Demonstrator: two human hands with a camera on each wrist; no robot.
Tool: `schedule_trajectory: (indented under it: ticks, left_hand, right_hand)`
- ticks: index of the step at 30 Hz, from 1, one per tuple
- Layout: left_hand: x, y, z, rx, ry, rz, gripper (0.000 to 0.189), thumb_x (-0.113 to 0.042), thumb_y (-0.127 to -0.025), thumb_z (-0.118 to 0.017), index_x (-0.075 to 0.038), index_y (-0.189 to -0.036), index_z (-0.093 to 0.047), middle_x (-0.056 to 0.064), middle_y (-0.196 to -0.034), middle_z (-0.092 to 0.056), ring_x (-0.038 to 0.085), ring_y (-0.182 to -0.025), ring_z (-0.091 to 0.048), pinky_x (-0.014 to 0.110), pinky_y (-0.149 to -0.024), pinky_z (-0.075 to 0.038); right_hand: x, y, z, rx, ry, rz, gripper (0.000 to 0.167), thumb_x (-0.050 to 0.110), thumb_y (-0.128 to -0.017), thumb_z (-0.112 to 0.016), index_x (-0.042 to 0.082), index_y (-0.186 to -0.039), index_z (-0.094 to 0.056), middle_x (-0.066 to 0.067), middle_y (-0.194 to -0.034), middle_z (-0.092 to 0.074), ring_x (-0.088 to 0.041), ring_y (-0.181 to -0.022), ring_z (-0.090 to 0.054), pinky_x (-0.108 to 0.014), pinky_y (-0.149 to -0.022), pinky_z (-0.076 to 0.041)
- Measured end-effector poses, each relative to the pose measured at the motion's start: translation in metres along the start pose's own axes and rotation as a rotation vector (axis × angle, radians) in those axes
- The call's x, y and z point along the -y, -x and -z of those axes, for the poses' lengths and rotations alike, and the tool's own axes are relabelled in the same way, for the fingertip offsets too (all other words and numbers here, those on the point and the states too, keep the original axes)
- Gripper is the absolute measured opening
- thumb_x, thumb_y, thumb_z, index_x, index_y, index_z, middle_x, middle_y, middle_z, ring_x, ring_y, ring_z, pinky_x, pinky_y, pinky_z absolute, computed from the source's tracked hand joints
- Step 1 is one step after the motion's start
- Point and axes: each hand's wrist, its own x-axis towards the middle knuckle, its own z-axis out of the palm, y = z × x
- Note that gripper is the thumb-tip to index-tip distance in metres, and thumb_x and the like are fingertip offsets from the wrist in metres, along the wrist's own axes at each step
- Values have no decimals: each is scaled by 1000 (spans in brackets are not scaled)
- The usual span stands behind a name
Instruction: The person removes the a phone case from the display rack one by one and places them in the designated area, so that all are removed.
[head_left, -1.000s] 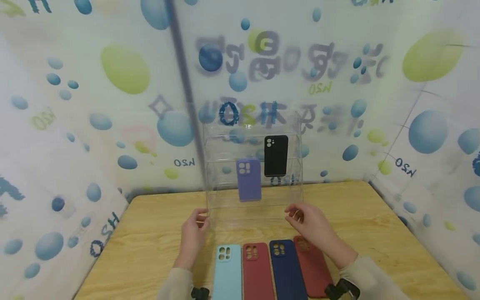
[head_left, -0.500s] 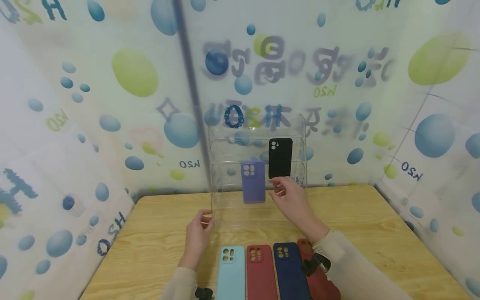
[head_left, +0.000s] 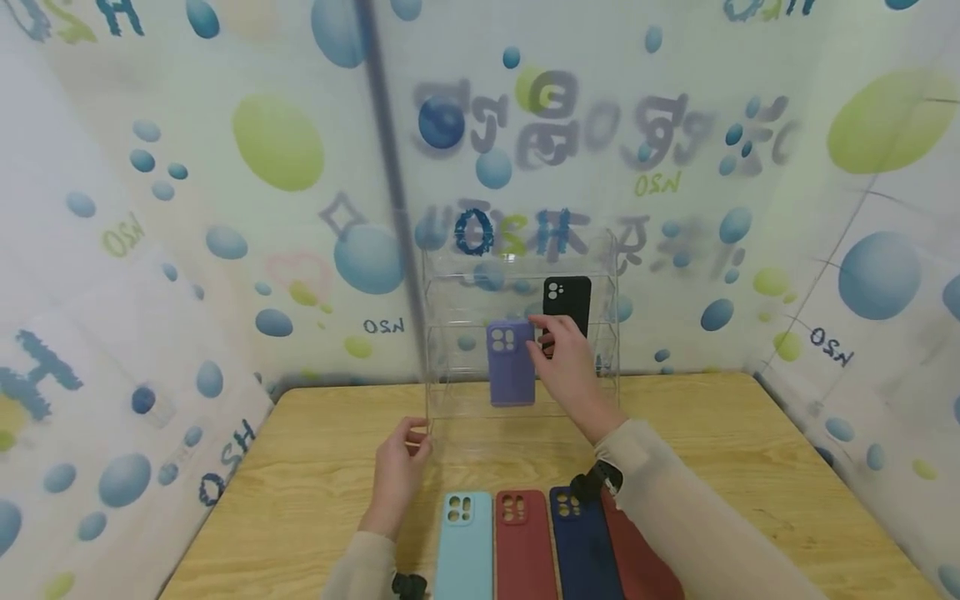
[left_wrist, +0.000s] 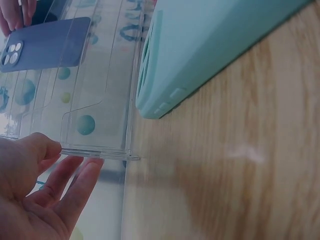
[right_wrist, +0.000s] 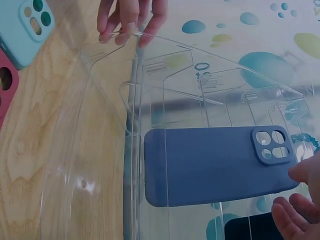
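A clear plastic tiered display rack (head_left: 450, 387) stands on the table. My left hand (head_left: 401, 468) holds the lower part of its left side panel, thumb on one face and fingers on the other (left_wrist: 50, 185). A purple phone case (head_left: 512, 375) stands upright on a lower tier; it looks bluish in the right wrist view (right_wrist: 210, 165). My right hand (head_left: 570, 371) is at its upper right corner, with one fingertip at the case's edge and the other fingers apart from it (right_wrist: 295, 210). Behind that hand, a partly hidden black phone case (head_left: 567, 292) stands on a higher tier.
In front of the rack lie a light blue phone case (head_left: 465, 554), a red one (head_left: 523, 554), a navy one (head_left: 588, 550) and another red one (head_left: 637, 558) partly under my right sleeve. A patterned curtain (head_left: 337, 125) hangs behind the wooden table (head_left: 315, 500).
My right hand has moved left and up from the rack's lower right corner to the purple case's upper right corner. My left hand stays at the rack's left side.
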Motion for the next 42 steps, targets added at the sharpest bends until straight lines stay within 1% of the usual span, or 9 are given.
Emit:
schedule_trajectory:
  ticks: [5,7,14,19,22,26,33,40,42]
  left_hand:
    - [1,1,-1,11,6,-1,26,-5,-98,-66,-6,-124,-66,12,-101,-72,20,-84,-66,29,-66,-54]
    - [1,1,-1,12,8,-1,26,-5,-98,-66,-7,-124,-66,12,-101,-72,20,-84,-66,28,-66,-54]
    - [2,1,0,9,12,-7,26,-5,-99,-66,-6,-125,-66,12,-101,-72,20,-85,-66,29,-65,-54]
    - [3,1,0,8,7,0,26,-4,-99,-66,-6,-125,-66,12,-101,-72,20,-85,-66,29,-65,-55]
    - [2,1,0,1,10,0,26,-4,-99,-66,-6,-124,-66,12,-101,-72,20,-85,-66,29,-66,-55]
    - [-1,1,0,-8,12,-2,25,-4,-98,-66,-7,-123,-67,12,-99,-72,21,-86,-67,29,-67,-55]
    - [-3,1,1,0,11,3,25,-5,-99,-66,-8,-124,-66,12,-101,-72,21,-86,-67,29,-67,-55]
    - [-1,2,1,-5,15,-10,25,-5,-98,-67,-9,-123,-67,12,-100,-72,21,-84,-67,27,-66,-54]
    - [-1,2,1,-5,12,-8,25,-5,-98,-67,-9,-123,-67,12,-99,-72,21,-84,-67,26,-65,-53]
  right_hand:
    - [-1,-3,-4,13,4,-18,37,12,-100,-67,10,-137,-63,-13,-129,-58,-26,-99,-67,-42,-85,-60]
    - [-3,-2,-5,8,-2,-13,36,11,-100,-67,10,-136,-64,-13,-128,-58,-25,-99,-67,-41,-85,-60]
    - [-10,-1,-11,-57,-23,33,29,6,-100,-66,7,-128,-68,-13,-118,-62,-25,-93,-66,-38,-82,-61]
    - [-13,1,-13,-82,-23,41,24,5,-100,-66,9,-123,-70,-12,-114,-64,-23,-91,-67,-37,-80,-60]
    - [-13,2,-12,-84,-26,43,22,6,-100,-66,10,-121,-70,-10,-112,-64,-23,-91,-67,-37,-80,-60]
    - [-12,3,-10,-89,-28,68,19,6,-100,-67,10,-118,-69,-9,-111,-65,-21,-91,-67,-36,-79,-60]
    - [-10,7,-5,-85,-36,112,18,4,-98,-69,9,-115,-69,-8,-110,-67,-19,-88,-68,-34,-77,-60]
    - [-8,14,0,-82,-71,138,17,2,-96,-70,7,-113,-68,-10,-110,-69,-22,-91,-71,-38,-79,-62]
    - [-7,14,2,-91,-80,138,17,1,-96,-70,7,-112,-68,-11,-108,-69,-23,-90,-71,-38,-79,-62]
